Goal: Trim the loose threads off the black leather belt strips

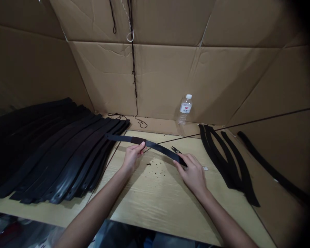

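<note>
A long, curved black strip point(161, 148) is held above the table, with a dark brown wrapped band point(137, 140) near its middle. My left hand point(132, 155) pinches the strip at the right end of that band, thumb on top. My right hand point(193, 172) is closed around the strip's right end, hiding its tip. A thin dark cord point(186, 137) stretches from near my left fingers up to the right edge of view. Just beyond my right fingers lie small dark snips point(175, 150), their blades pointing away and their rear part hidden.
Many similar black strips point(64, 172) are piled at left. Several more point(229, 162) lie at right. A plastic bottle point(186, 108) stands by the cardboard wall point(165, 79), where dark cords point(133, 62) hang. Dark crumbs point(155, 168) dot the wooden table point(150, 203).
</note>
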The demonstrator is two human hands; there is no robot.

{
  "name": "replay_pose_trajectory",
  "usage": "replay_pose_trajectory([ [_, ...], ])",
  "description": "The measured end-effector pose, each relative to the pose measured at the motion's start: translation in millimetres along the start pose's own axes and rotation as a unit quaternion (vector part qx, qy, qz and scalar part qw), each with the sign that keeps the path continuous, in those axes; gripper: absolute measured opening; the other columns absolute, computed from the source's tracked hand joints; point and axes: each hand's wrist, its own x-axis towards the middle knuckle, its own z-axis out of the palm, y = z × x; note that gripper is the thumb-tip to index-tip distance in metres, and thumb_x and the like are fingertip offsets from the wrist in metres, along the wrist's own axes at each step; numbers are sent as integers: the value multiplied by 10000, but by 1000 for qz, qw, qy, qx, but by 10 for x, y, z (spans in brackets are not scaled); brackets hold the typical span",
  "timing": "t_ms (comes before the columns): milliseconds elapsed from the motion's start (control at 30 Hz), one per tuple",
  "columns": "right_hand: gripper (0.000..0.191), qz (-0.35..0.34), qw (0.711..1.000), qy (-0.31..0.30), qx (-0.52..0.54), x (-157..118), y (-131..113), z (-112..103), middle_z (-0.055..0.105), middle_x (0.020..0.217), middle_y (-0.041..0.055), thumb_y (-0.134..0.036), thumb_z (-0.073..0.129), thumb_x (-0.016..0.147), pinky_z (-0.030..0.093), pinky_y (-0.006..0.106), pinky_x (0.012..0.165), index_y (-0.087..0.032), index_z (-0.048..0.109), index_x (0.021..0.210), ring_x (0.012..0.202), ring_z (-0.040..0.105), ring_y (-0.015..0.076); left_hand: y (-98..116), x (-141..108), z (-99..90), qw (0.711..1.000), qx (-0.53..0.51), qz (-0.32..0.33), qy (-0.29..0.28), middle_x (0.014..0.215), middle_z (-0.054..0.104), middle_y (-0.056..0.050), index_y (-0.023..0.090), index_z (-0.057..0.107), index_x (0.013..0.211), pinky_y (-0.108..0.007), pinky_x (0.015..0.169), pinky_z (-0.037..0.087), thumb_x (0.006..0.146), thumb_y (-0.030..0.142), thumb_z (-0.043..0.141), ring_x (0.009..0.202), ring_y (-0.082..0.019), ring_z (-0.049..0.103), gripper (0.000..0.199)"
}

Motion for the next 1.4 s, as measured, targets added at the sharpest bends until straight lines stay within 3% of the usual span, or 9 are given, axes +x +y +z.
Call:
replay_pose_trajectory([
  [333, 183, -26, 1000, 5, -12, 13, 38, -4, 691, 905, 67, -341, 604, 917, 524, 359, 759, -183, 646, 998, 860, 650, 229, 4, 0, -6, 1000, 1, -7, 6, 531, 477, 8, 147, 544, 472, -267, 512, 192, 535, 488, 883, 524, -80, 395, 485],
  [533, 143, -20, 999, -29, -31, -51, 33, 6, 651, 844, 32, -339, 598, 918, 471, 291, 642, -197, 603, 917, 741, 634, 183, -1, -20, -13, 999, 44, -9, -8, 510, 360, 33, 166, 463, 464, -284, 502, 145, 630, 543, 829, 489, -63, 312, 551],
  [633, 97, -26, 998, -43, -41, -67, 28, -5, 617, 827, 25, -280, 543, 930, 439, 281, 612, -211, 567, 866, 705, 608, 171, 5, -30, 4, 998, 36, -34, -29, 529, 334, 50, 159, 500, 524, -288, 502, 97, 618, 573, 824, 471, -47, 232, 534],
  [733, 51, -21, 998, -54, -37, -62, 35, -23, 608, 847, 29, -212, 514, 905, 444, 284, 625, -219, 553, 873, 736, 611, 178, 20, -44, 29, 997, 21, -15, -66, 535, 278, 62, 177, 428, 516, -296, 520, 72, 631, 579, 813, 486, -51, 186, 568],
  [800, 77, 0, 998, -51, -30, -52, 41, -31, 631, 910, 41, -216, 530, 889, 470, 300, 671, -218, 572, 953, 811, 631, 199, 36, -57, 40, 996, 20, 15, -89, 529, 260, 59, 190, 374, 506, -300, 531, 88, 687, 577, 776, 500, -61, 185, 587],
  [933, 256, 24, 999, -48, -2, -36, 46, -27, 652, 1018, 70, -380, 572, 926, 504, 362, 819, -203, 599, 1110, 949, 638, 233, 67, -76, 41, 994, 4, 40, -103, 534, 261, 54, 187, 393, 529, -304, 540, 95, 749, 555, 733, 508, -71, 180, 547],
  [1133, 256, 1, 1000, -27, 5, -26, 48, -26, 648, 941, 70, -414, 536, 965, 484, 365, 783, -183, 630, 1021, 877, 613, 219, 39, -52, 24, 998, -39, 5, -57, 541, 367, 39, 166, 526, 552, -295, 524, 114, 633, 509, 834, 498, -65, 231, 468],
  [1400, 206, -54, 998, 20, -22, 10, -17, -68, 640, 896, 64, -359, 634, 920, 461, 335, 739, -162, 623, 980, 834, 595, 201, 0, -23, 13, 999, -34, 8, -19, 528, 425, 17, 152, 563, 520, -291, 512, 167, 609, 466, 860, 499, -64, 306, 441],
])
